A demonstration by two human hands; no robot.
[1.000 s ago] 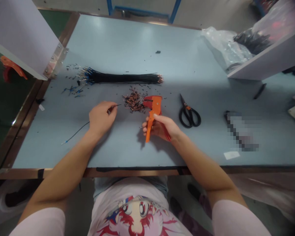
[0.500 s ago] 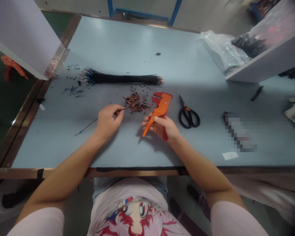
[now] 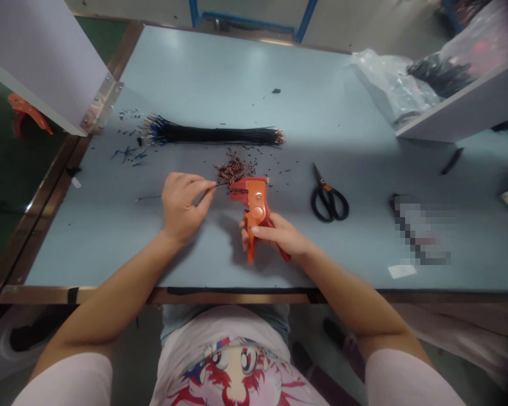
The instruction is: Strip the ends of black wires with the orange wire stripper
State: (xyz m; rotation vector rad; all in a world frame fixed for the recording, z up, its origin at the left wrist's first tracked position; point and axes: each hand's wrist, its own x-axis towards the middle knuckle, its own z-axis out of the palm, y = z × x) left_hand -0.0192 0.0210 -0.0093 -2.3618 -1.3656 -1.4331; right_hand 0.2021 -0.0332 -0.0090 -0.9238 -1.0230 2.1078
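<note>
Pinched in my left hand (image 3: 186,202) is a thin black wire (image 3: 149,198), its far end trailing out to the left. My right hand (image 3: 275,234) wraps the handles of an orange and red wire stripper (image 3: 257,197). The stripper's red jaws point left, close to the wire's tip; I cannot tell whether the tip lies between them. Behind the jaws is a pile of copper and black wire scraps (image 3: 232,168). Further back lies a long bundle of black wires (image 3: 215,136), with blue and metal ends at the left and bare copper ends at the right.
Black-handled scissors (image 3: 330,203) lie right of the stripper. Blue offcuts (image 3: 127,153) are scattered at the left. A white label (image 3: 402,271) and a blurred-out object (image 3: 421,230) lie at the right. Plastic bags (image 3: 400,84) sit by the right panel; another orange tool (image 3: 29,113) is beyond the left edge.
My right hand has turned the stripper so its jaws face left and brought it toward the wire. Its handles look more spread. The left hand keeps its pinch, shifted only slightly.
</note>
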